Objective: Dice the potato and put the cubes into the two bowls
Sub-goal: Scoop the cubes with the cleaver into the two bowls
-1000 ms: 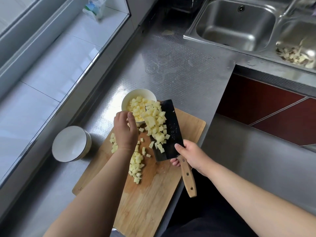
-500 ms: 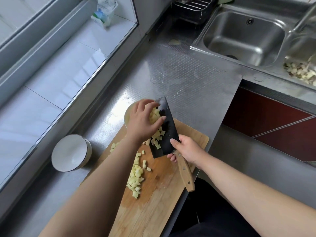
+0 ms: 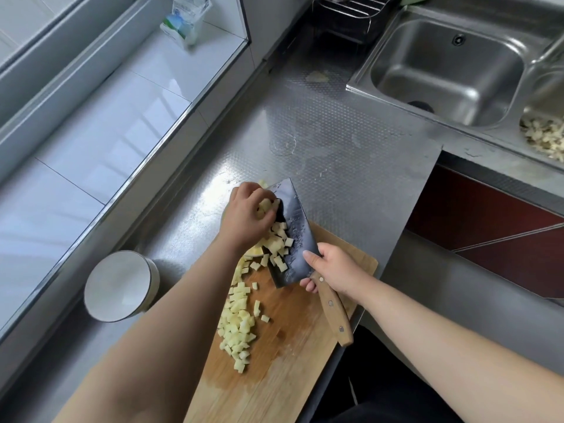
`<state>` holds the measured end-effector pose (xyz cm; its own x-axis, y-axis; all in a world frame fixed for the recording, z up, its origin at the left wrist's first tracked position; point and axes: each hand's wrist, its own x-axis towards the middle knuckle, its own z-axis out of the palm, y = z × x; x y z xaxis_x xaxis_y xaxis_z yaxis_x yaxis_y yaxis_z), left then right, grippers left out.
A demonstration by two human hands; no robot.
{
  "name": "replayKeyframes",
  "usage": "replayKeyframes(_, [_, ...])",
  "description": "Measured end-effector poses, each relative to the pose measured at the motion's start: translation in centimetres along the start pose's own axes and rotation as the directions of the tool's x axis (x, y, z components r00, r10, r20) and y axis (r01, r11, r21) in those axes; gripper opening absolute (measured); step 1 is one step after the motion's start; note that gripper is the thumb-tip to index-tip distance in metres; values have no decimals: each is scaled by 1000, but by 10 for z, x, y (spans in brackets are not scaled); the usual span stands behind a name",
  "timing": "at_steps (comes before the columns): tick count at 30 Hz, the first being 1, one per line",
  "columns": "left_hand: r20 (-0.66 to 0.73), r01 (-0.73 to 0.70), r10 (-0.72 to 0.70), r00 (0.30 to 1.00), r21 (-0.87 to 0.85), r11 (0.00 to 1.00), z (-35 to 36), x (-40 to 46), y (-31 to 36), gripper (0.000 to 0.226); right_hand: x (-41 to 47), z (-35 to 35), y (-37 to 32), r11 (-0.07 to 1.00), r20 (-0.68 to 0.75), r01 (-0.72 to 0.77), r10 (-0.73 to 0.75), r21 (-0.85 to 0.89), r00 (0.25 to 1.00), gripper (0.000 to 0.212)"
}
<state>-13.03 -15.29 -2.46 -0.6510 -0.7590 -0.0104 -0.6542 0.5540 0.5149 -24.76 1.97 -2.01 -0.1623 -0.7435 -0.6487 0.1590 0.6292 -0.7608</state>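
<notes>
Left hand [image 3: 244, 219] sweeping cubes [image 3: 276, 239] off cleaver [image 3: 294, 236].

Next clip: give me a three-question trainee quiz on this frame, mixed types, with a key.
1. True or false: the white bowl left of the cutting board holds potato cubes.
2. Which hand grips the cleaver? A left hand B right hand
3. Fill in: loose potato cubes lie on the ____.

Key: 1 false; 2 B; 3 cutting board.
</notes>
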Motion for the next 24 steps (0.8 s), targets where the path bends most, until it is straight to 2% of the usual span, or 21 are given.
replayKeyframes(8, [-64, 132, -142, 988, -144, 981, 5, -11, -9, 10, 2, -4, 3, 1000, -7, -12, 12, -27, 1000, 20])
replayKeyframes(16, [-46, 264, -268, 962, -78, 961, -1, -13, -20, 18, 0, -11, -2, 1000, -32, -1, 1, -13, 999, 22])
replayKeyframes(20, [-49, 244, -244, 969, 2, 970, -3, -11, -20, 20, -1, -15, -7, 1000, -52, 4, -4, 4, 999, 22])
replayKeyframes(24, [-178, 171, -174, 968, -36, 985, -7, -5, -11, 24, -2, -17, -11, 1000, -62, 1, -2, -13, 998, 22])
